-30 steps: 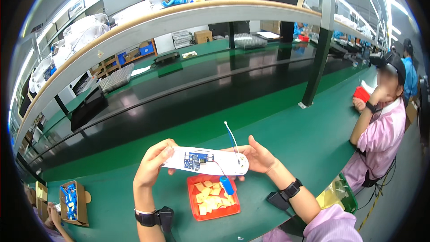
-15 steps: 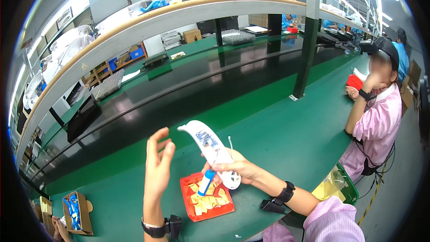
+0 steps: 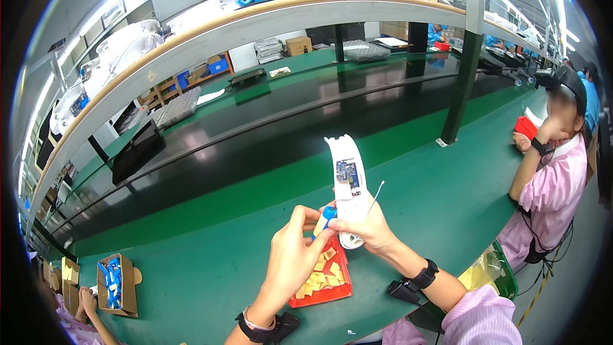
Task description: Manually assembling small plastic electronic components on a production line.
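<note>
My right hand (image 3: pixel 377 229) grips a white curved plastic housing (image 3: pixel 351 204) that stands nearly upright, its hollow side showing a blue circuit board (image 3: pixel 347 176). A thin white wire (image 3: pixel 377 197) sticks out beside it. Against the lower left of the housing is a small blue cylinder (image 3: pixel 329 213) with a pale yellow face, like a battery cell. The fingers of my left hand (image 3: pixel 297 243) close round this cylinder, thumb below and index above. Under both hands lies a red tray (image 3: pixel 345 289) of yellow cut pieces (image 3: pixel 313 281), partly covered by my left hand.
A cardboard box (image 3: pixel 128 303) of blue cylinders stands at the left, near another person's hands (image 3: pixel 87 300). On the right a co-worker (image 3: pixel 552 166) sits holding a red container (image 3: pixel 525 128). A dark post (image 3: pixel 461 96) and overhead shelf (image 3: pixel 255 16) border the green bench (image 3: pixel 211 243).
My left hand has come right and down from its raised, open position and closed on the blue cylinder. The housing has turned more upright in my right hand. The whole view has shifted slightly.
</note>
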Action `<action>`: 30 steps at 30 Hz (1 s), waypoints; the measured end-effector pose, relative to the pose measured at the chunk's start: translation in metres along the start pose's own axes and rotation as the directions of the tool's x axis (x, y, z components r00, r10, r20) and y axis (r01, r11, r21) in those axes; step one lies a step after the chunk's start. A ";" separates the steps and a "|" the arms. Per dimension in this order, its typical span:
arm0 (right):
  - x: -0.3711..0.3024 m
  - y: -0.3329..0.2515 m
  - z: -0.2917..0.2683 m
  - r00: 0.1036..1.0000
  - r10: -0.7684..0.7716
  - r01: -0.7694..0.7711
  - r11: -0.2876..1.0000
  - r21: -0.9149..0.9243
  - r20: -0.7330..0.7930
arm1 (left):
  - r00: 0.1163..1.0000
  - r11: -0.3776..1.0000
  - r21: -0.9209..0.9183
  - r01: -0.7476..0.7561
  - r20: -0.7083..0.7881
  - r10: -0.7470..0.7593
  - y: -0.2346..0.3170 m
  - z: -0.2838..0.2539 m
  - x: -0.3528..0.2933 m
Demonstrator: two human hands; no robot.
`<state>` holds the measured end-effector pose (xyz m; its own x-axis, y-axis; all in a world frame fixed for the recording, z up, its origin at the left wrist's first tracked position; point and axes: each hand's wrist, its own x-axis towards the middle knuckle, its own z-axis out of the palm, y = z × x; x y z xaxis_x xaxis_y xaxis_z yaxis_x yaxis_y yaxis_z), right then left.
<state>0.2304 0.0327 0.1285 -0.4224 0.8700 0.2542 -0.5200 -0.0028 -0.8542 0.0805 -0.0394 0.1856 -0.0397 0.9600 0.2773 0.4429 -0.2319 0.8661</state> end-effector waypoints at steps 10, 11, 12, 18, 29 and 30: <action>-0.004 -0.001 0.000 0.995 -0.079 0.069 0.982 -0.175 -0.053 | 0.997 0.988 0.133 -0.074 -0.012 0.076 -0.009 -0.017 0.003; -0.003 -0.001 0.000 0.995 -0.079 0.069 0.982 -0.176 -0.053 | 0.997 0.991 0.112 -0.072 -0.016 0.074 -0.010 -0.017 0.003; -0.003 -0.001 0.000 0.995 -0.080 0.068 0.982 -0.174 -0.062 | 0.997 0.991 0.110 -0.071 -0.014 0.073 -0.010 -0.018 0.003; -0.005 -0.003 0.004 0.993 -0.092 0.077 0.982 -0.174 -0.079 | 0.999 0.994 0.106 -0.038 0.015 0.037 -0.010 -0.020 0.004; -0.002 0.000 0.001 0.985 -0.136 0.109 0.968 -0.224 -0.109 | 0.995 0.999 -0.024 -0.023 -0.095 0.020 -0.003 -0.012 0.007; -0.002 0.001 0.002 0.978 -0.177 0.146 0.959 -0.242 -0.112 | 0.995 0.999 -0.024 -0.024 -0.094 0.022 -0.002 -0.012 0.007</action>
<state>0.2295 0.0300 0.1279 -0.2378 0.9063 0.3493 -0.3812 0.2437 -0.8918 0.0689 -0.0342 0.1903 -0.1142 0.9357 0.3338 0.4222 -0.2585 0.8689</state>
